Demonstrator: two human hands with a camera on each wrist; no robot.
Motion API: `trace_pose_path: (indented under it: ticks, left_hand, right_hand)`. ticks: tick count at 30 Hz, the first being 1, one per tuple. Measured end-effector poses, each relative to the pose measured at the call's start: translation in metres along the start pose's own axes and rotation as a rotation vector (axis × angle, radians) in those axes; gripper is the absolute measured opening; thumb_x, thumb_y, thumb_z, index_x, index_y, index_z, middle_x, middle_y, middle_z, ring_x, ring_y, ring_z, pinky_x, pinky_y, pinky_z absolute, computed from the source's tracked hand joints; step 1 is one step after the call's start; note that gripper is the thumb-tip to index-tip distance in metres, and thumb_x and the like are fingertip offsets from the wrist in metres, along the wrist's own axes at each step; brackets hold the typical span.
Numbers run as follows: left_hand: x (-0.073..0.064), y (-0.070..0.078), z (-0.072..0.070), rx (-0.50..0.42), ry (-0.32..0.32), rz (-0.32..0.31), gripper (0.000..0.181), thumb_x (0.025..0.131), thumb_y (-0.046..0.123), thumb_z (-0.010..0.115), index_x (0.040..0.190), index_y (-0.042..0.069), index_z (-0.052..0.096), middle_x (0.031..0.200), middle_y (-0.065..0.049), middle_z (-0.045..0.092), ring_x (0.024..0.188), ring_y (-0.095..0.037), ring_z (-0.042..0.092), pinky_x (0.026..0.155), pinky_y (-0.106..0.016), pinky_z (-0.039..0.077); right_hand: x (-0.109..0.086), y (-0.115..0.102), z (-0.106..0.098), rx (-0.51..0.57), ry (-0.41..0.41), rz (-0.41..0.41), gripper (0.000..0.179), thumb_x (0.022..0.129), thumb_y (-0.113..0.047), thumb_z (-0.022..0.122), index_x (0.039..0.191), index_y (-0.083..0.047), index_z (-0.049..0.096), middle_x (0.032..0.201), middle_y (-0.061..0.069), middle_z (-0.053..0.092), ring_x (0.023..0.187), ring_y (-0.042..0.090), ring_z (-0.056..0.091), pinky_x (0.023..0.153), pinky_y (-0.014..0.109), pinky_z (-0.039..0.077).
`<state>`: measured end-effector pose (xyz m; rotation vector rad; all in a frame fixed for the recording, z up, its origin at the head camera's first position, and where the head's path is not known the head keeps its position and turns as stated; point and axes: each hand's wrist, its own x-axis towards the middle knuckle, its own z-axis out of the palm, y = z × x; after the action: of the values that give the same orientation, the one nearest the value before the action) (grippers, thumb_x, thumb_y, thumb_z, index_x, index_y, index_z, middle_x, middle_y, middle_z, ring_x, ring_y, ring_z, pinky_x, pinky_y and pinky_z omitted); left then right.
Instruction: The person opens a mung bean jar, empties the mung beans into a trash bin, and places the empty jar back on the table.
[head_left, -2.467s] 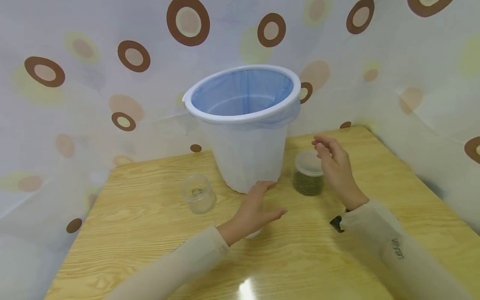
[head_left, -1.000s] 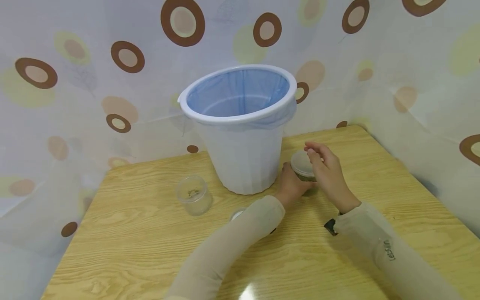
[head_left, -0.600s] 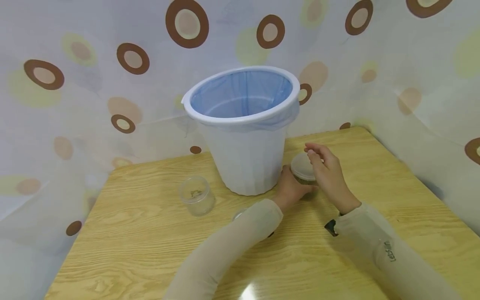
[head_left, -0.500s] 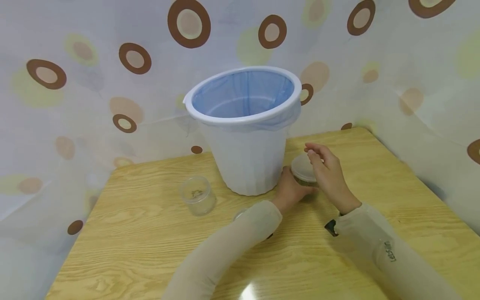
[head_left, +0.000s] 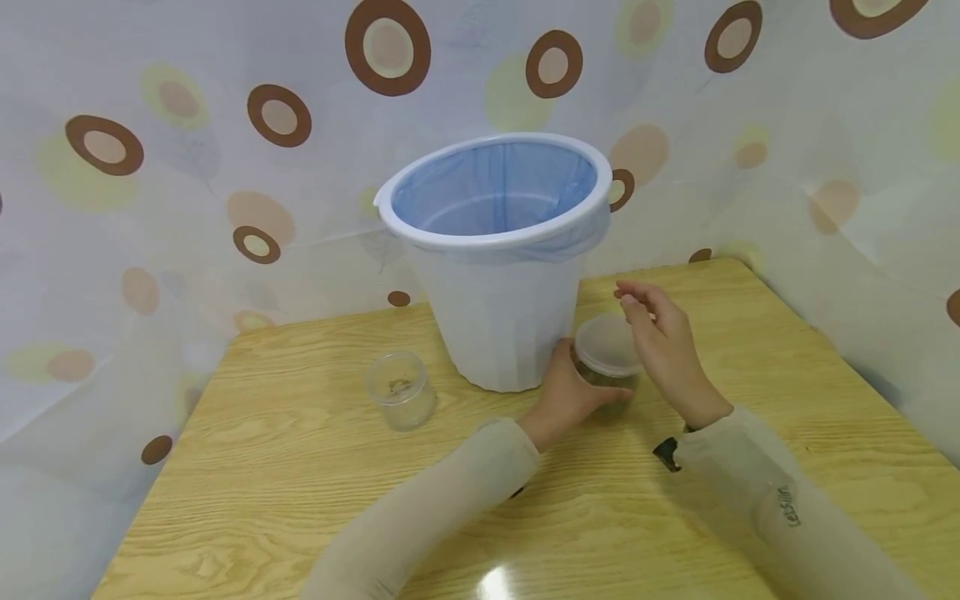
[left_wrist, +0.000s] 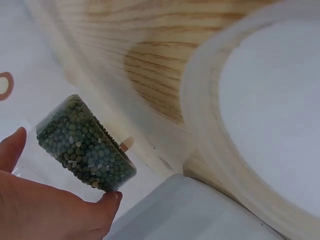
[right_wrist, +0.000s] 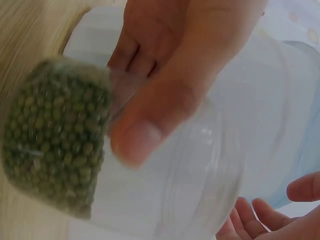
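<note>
A clear lidded jar [head_left: 602,340] partly filled with green mung beans [left_wrist: 92,145] stands on the table, just right of the bucket. My left hand [head_left: 568,396] grips its near left side, thumb in front and fingers round the back. On the jar's right, my right hand [head_left: 669,346] hovers by the lid with its fingers loosely bent, holding nothing. From the right wrist, the right thumb [right_wrist: 142,137] overlaps the clear upper part of the jar. The right fingers hide the lid's right edge.
A large white bucket [head_left: 502,317] lined with a blue bag [head_left: 495,192] stands at the back. Left of it sits a clear open jar [head_left: 405,404] with a few bits at its bottom. A white disc with a clear rim [left_wrist: 275,100] lies close under the left wrist.
My left hand has moved right from the bucket's front and taken hold of the bean jar, which has since shifted slightly left and nearer. My right hand has barely moved.
</note>
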<state>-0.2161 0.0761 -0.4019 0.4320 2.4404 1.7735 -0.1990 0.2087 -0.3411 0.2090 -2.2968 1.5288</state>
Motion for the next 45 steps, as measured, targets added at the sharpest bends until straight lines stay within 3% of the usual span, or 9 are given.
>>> trace_pose_path:
  ticks: [10,19,26,34,39,45]
  left_hand:
    - [-0.026,0.007,-0.024,0.035,0.018,-0.009,0.088,0.068,0.026,0.088,0.138,0.01,0.036,0.129,0.002,0.046,0.119,-0.015,0.046,0.101,-0.032,0.039]
    - [-0.047,0.011,-0.046,0.083,0.119,0.126,0.089,0.067,0.031,0.089,0.136,0.011,0.037,0.13,0.001,0.045,0.119,-0.016,0.046,0.1,-0.04,0.039]
    - [-0.06,0.017,-0.062,0.125,0.191,0.243,0.086,0.068,0.028,0.088,0.135,0.01,0.037,0.13,-0.003,0.042,0.116,-0.018,0.046,0.096,-0.04,0.041]
    - [-0.073,0.019,-0.077,0.266,0.295,0.339,0.084,0.067,0.025,0.088,0.131,0.003,0.039,0.119,-0.01,0.043,0.107,-0.021,0.045,0.09,-0.038,0.045]
    - [-0.076,0.017,-0.081,0.387,0.35,0.426,0.08,0.069,0.02,0.086,0.13,-0.002,0.04,0.112,-0.013,0.042,0.101,-0.025,0.045,0.085,-0.039,0.048]
    - [-0.08,0.014,-0.082,0.439,0.385,0.438,0.09,0.065,0.018,0.089,0.136,-0.003,0.038,0.113,-0.013,0.04,0.103,-0.024,0.043,0.087,-0.039,0.048]
  right_hand:
    - [0.0,-0.003,-0.002,-0.002,-0.003,-0.012,0.044,0.104,-0.027,0.037,0.136,0.001,0.047,0.129,0.016,0.054,0.113,0.017,0.047,0.091,0.026,0.039]
    - [-0.006,-0.009,0.004,0.025,-0.052,-0.025,0.043,0.104,-0.026,0.04,0.134,0.003,0.048,0.132,0.017,0.053,0.117,0.024,0.047,0.09,0.024,0.038]
    - [-0.019,-0.024,0.008,0.006,-0.187,-0.028,0.048,0.103,-0.03,0.042,0.139,0.001,0.043,0.14,0.019,0.046,0.125,0.033,0.043,0.099,0.049,0.036]
    - [-0.039,-0.047,0.03,-0.12,-0.296,-0.047,0.07,0.096,-0.045,0.051,0.146,0.001,0.031,0.146,0.019,0.036,0.123,0.035,0.042,0.099,0.055,0.038]
    - [-0.046,-0.054,0.045,-0.177,-0.302,-0.009,0.085,0.09,-0.052,0.059,0.148,0.001,0.024,0.152,0.021,0.025,0.128,0.04,0.038,0.096,0.061,0.039]
    - [-0.047,-0.054,0.057,-0.197,-0.254,-0.045,0.087,0.088,-0.05,0.064,0.145,0.005,0.027,0.148,0.024,0.031,0.126,0.042,0.039,0.092,0.06,0.043]
